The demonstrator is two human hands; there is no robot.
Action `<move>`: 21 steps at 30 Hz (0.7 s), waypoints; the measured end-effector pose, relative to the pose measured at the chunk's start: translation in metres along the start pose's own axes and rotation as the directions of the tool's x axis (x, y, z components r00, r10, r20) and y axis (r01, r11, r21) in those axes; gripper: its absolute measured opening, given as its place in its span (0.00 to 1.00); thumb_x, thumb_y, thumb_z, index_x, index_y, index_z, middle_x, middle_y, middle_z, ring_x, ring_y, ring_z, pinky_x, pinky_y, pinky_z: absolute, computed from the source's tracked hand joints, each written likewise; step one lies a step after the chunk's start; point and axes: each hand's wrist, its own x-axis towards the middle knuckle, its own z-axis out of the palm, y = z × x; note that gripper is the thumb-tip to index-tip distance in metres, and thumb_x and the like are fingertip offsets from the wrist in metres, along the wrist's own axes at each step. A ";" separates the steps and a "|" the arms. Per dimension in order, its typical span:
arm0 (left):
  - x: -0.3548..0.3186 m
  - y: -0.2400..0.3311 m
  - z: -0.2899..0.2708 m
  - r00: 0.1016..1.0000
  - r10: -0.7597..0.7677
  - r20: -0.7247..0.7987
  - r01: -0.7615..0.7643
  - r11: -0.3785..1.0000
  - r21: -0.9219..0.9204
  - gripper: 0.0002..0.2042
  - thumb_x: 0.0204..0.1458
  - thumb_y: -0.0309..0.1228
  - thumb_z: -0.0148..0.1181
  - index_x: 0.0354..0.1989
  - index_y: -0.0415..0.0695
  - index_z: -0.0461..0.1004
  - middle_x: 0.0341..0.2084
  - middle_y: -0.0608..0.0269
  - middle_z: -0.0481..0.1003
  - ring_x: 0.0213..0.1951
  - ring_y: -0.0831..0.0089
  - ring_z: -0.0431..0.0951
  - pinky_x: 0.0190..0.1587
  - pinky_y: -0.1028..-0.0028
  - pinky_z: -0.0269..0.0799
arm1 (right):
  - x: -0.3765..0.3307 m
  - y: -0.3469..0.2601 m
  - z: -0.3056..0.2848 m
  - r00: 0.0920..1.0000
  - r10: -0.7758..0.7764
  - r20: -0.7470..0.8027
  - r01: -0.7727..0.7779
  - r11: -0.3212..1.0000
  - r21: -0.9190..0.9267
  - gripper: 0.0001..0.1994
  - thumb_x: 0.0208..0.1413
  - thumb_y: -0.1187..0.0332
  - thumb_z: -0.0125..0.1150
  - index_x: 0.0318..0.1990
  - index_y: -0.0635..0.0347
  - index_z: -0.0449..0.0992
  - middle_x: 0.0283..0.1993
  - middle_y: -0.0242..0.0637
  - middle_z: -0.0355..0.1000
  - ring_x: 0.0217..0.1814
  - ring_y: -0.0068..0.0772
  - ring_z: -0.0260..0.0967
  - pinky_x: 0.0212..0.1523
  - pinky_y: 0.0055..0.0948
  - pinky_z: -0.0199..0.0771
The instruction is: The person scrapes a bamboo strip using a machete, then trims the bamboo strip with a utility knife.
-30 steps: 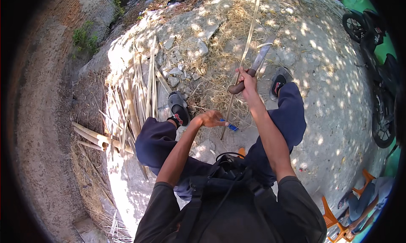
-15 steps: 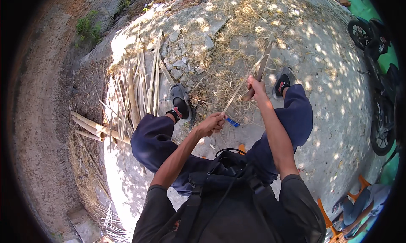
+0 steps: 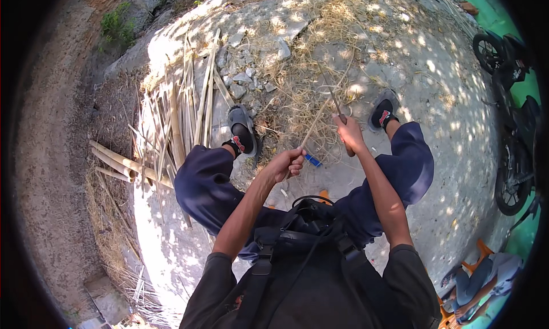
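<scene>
Between my knees, my left hand [image 3: 286,164] pinches the near end of a thin bamboo strip [image 3: 316,122], which slants up and away to the right. My right hand [image 3: 348,133] is closed around the wooden handle of a long knife [image 3: 333,96]. Its dark, narrow blade points away and to the left, its edge crossing near the strip; whether they touch I cannot tell. Curly pale shavings [image 3: 303,83] cover the ground beyond both hands. Close to my left fingers, a small blue object [image 3: 312,160] lies on the ground.
Split bamboo strips [image 3: 201,94] lie piled to the left, with thicker bamboo poles [image 3: 123,163] beside them. Broken stones [image 3: 243,80] lie past my left foot. Motorcycles [image 3: 512,151] stand along the right edge. A seated person [image 3: 477,286] is at the lower right.
My right hand has come slightly nearer, and the knife has swung from pointing right to pointing left, away from its place along the strip. My left hand stays nearly still, holding the strip.
</scene>
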 end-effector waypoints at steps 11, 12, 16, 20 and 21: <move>0.021 0.002 0.000 0.993 -0.034 0.111 0.029 0.999 0.046 0.18 0.75 0.45 0.39 0.32 0.50 0.62 0.15 0.76 0.54 0.12 0.84 0.50 0.10 0.80 0.47 | -0.091 -0.023 -0.020 0.901 -0.304 0.308 0.423 0.768 -0.480 0.24 0.67 0.47 0.57 0.37 0.65 0.76 0.27 0.52 0.75 0.34 0.60 0.76 0.38 0.52 0.74; 0.025 -0.001 -0.003 0.994 -0.031 0.109 0.026 0.999 0.046 0.18 0.75 0.45 0.39 0.32 0.50 0.62 0.15 0.76 0.54 0.12 0.84 0.50 0.10 0.80 0.47 | -0.092 -0.018 -0.014 0.900 -0.308 0.309 0.426 0.767 -0.479 0.24 0.67 0.47 0.57 0.37 0.65 0.76 0.27 0.52 0.75 0.34 0.60 0.76 0.38 0.52 0.74; 0.026 -0.015 -0.009 0.998 -0.040 0.058 0.026 0.977 0.210 0.20 0.75 0.49 0.36 0.31 0.51 0.59 0.15 0.77 0.52 0.14 0.82 0.51 0.13 0.76 0.42 | -0.082 -0.002 0.000 0.891 -0.263 0.369 0.398 0.844 -0.359 0.24 0.67 0.47 0.58 0.38 0.65 0.74 0.26 0.52 0.74 0.34 0.58 0.77 0.37 0.50 0.73; 0.032 -0.023 0.007 0.996 0.007 -0.090 0.027 0.930 0.368 0.22 0.73 0.53 0.39 0.29 0.51 0.60 0.15 0.77 0.51 0.14 0.81 0.49 0.16 0.75 0.43 | -0.075 0.018 0.012 0.916 -0.061 0.397 0.095 0.993 -0.068 0.21 0.66 0.52 0.61 0.37 0.65 0.71 0.21 0.47 0.68 0.23 0.48 0.68 0.29 0.46 0.68; 0.034 -0.024 0.003 0.996 0.006 -0.092 0.028 0.929 0.370 0.22 0.73 0.53 0.39 0.29 0.51 0.60 0.15 0.77 0.51 0.14 0.81 0.49 0.16 0.75 0.43 | -0.076 0.016 0.013 0.916 -0.062 0.397 0.095 0.993 -0.065 0.21 0.66 0.52 0.61 0.37 0.65 0.71 0.21 0.47 0.68 0.23 0.48 0.68 0.29 0.46 0.68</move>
